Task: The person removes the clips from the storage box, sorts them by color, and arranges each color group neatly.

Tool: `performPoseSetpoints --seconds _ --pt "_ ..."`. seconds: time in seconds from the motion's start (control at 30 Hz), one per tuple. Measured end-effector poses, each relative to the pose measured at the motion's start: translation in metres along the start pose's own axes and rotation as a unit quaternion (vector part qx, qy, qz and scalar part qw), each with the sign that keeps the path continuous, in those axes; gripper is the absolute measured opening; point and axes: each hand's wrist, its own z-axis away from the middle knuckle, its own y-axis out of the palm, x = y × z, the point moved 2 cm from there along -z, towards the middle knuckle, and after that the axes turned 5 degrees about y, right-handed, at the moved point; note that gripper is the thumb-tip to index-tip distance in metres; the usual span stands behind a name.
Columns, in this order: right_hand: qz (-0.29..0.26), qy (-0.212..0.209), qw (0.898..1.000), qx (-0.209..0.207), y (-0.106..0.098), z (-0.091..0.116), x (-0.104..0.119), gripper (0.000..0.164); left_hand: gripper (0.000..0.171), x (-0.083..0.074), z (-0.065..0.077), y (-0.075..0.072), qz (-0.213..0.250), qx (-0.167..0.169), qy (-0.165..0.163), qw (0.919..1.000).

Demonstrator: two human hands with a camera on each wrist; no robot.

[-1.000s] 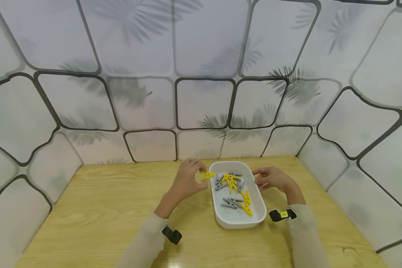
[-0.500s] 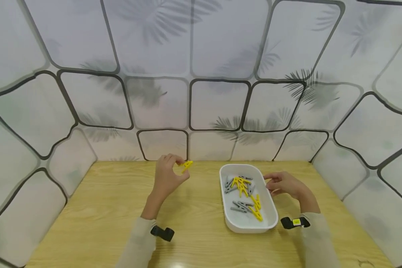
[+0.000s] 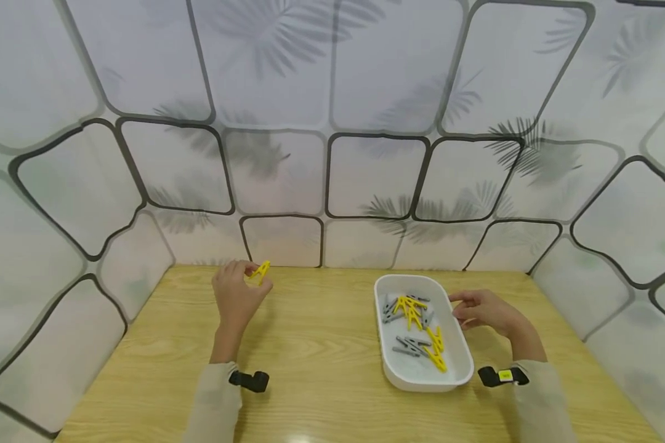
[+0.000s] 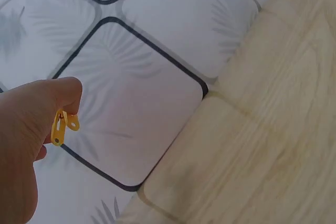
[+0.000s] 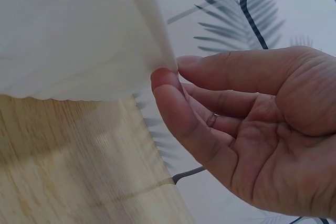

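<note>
Yellow clip (image 3: 263, 267) farther from tray (image 3: 428, 386)

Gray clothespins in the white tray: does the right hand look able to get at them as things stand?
Probably yes: the right hand touches the side of the white tray, whose top is open. Yellow clothespins lie among the gray clothespins but leave several exposed; it should just have to reach over.
</note>
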Motion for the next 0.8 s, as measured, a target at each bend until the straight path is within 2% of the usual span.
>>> performPoseSetpoints --seconds 0.17,0.33,0.6,0.8 --pt "-0.005 -0.002 1.0 0.0 -0.001 0.001 -0.003 0.058 0.022 0.018 0.011 -0.002 -0.047 -0.013 -0.04 0.998" --pt "-0.008 0.001 1.0 -0.001 0.0 0.001 -0.004 0.059 0.027 0.028 0.017 -0.005 -0.083 0.005 -0.091 0.9924" --pt "-0.007 0.003 1.0 -0.008 0.0 0.0 -0.005 0.058 0.029 0.038 0.026 -0.007 -0.075 0.044 -0.175 0.9807" --pt "-0.01 0.001 1.0 -0.004 0.0 0.0 -0.004 0.058 0.029 0.044 0.032 -0.006 -0.06 0.085 -0.214 0.9713"
